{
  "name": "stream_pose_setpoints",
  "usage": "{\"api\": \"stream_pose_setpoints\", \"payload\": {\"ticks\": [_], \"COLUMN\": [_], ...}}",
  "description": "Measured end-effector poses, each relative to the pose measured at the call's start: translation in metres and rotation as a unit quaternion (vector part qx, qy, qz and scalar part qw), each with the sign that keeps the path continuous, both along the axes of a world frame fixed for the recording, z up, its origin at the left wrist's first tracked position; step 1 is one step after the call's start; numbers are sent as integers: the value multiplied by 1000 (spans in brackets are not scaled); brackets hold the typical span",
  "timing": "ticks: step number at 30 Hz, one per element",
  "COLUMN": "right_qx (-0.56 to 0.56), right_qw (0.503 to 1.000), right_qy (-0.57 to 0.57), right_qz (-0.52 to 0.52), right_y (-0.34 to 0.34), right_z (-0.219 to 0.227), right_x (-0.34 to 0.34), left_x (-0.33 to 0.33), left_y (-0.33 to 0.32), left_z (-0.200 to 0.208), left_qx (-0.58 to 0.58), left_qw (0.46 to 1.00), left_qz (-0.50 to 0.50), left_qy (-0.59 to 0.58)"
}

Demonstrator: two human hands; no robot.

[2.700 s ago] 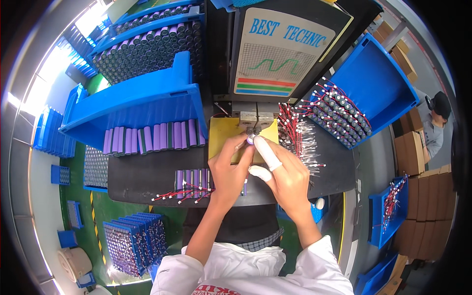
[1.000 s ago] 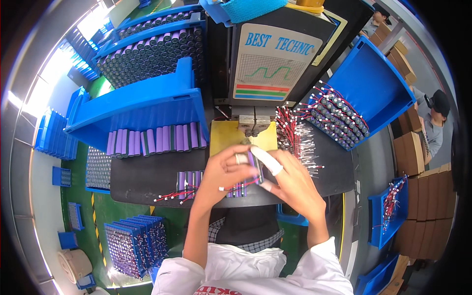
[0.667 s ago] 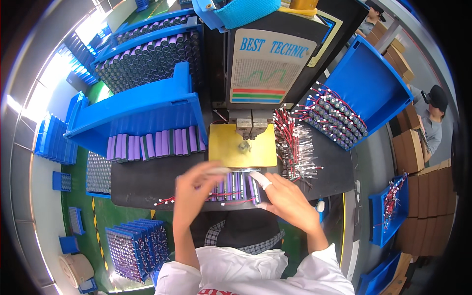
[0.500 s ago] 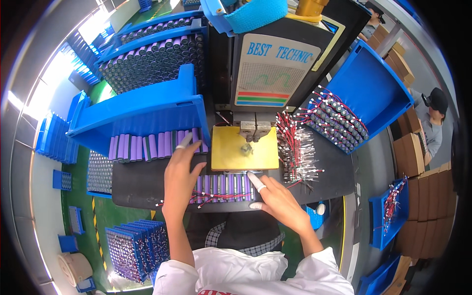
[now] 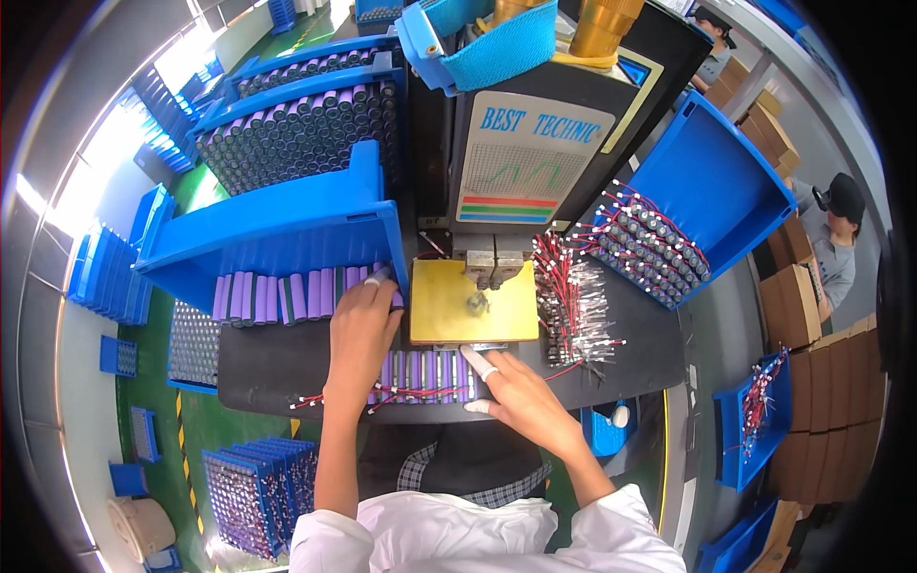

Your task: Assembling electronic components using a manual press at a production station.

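A row of purple battery cells (image 5: 420, 365) lies along the near edge of the black tabletop, with red wires across its near ends. My right hand (image 5: 523, 393) is at the row's right end, index finger at the far tip of the last cell and thumb at its near tip. My left hand (image 5: 363, 329) has its fingers bent over the right end of another row of purple cells (image 5: 277, 298), at the mouth of a tipped blue bin (image 5: 272, 215); a cell shows beside the fingertips. White covers are on some fingertips. Beyond the near row is a yellow plate (image 5: 473, 320), under a machine's metal electrode head (image 5: 494, 267).
Red wires with white connectors (image 5: 573, 306) are heaped right of the plate. Another blue bin (image 5: 707, 181) leans there, holding wired cells (image 5: 659, 244). Blue trays of cells (image 5: 306, 134) stand at the back left. Two people are off to the right, beside cardboard boxes (image 5: 831, 401).
My left hand has moved slightly right, and its fingers have closed over the cells at the bin. My right hand has shifted left along with the near row's right end.
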State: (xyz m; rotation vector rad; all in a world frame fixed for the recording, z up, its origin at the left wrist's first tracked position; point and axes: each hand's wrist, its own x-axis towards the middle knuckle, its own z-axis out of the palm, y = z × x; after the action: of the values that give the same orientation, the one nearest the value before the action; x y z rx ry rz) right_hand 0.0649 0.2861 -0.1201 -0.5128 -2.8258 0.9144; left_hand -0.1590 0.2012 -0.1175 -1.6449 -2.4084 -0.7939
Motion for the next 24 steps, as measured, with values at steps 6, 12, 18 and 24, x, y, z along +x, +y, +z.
{"api": "stream_pose_setpoints", "payload": {"ticks": [6,12,18,24], "right_qx": [-12,8,7,24], "right_qw": [1000,997,999,940], "right_qy": [7,71,45,197], "right_qz": [1,34,11,-278], "right_y": [-6,-12,-17,6], "right_z": [3,-4,-2,24], "right_x": [-11,-23,-19,44], "left_x": [2,41,66,65], "left_y": [-25,-25,7,11], "left_z": [20,50,26,18], "left_qx": [197,245,231,241], "left_qw": [934,888,948,931], "left_qz": [86,47,-3,-3], "left_qy": [-284,-387,-220,-275]}}
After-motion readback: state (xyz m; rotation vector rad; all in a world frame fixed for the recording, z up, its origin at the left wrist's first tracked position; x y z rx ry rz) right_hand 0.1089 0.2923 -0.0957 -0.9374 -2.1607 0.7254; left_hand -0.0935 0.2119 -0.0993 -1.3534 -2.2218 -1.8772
